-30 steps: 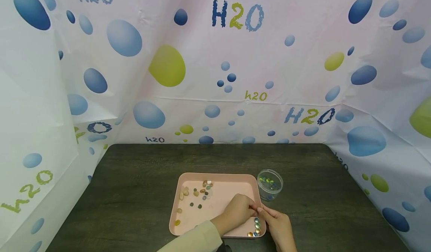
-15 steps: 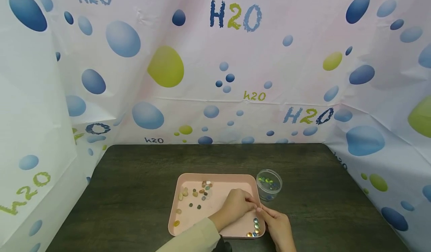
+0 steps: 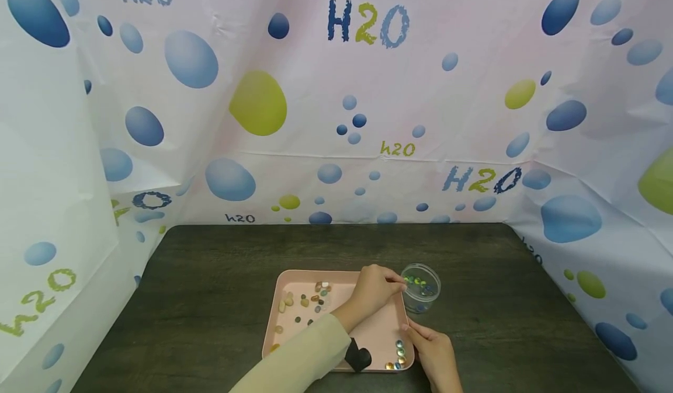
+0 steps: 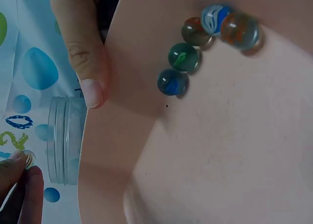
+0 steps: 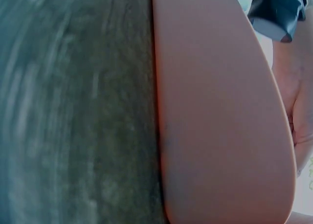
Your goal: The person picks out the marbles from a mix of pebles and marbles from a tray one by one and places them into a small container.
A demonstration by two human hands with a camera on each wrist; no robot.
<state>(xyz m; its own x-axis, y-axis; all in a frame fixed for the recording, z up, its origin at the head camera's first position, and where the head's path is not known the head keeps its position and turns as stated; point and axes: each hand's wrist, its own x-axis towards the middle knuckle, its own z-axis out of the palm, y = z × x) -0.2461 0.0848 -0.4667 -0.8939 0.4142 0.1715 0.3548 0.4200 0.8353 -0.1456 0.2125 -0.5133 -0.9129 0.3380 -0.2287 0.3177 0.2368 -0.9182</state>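
Observation:
My left hand [image 3: 374,288] pinches a clear glass marble [image 4: 30,159] with a coloured swirl between thumb and fingertips. It is raised at the left rim of a clear round jar [image 3: 422,305], which has green and blue marbles in it. With its thumb over the right rim, my right hand [image 3: 436,355] grips the pink tray [image 3: 363,340]; its fingers are mostly hidden outside. Several swirled glass marbles [image 3: 401,352] lie along the tray's lower right corner, and a blue marble [image 4: 171,82] ends their row in the left wrist view.
Several small polished stones [image 3: 318,299] lie scattered over the tray's left half. The tray and jar stand close together on a dark wooden table [image 3: 221,299]. A patterned white curtain [image 3: 305,118] encloses the back and sides.
My left hand has moved from beside my right hand, up and away to the jar's rim. My right hand stays on the tray edge.

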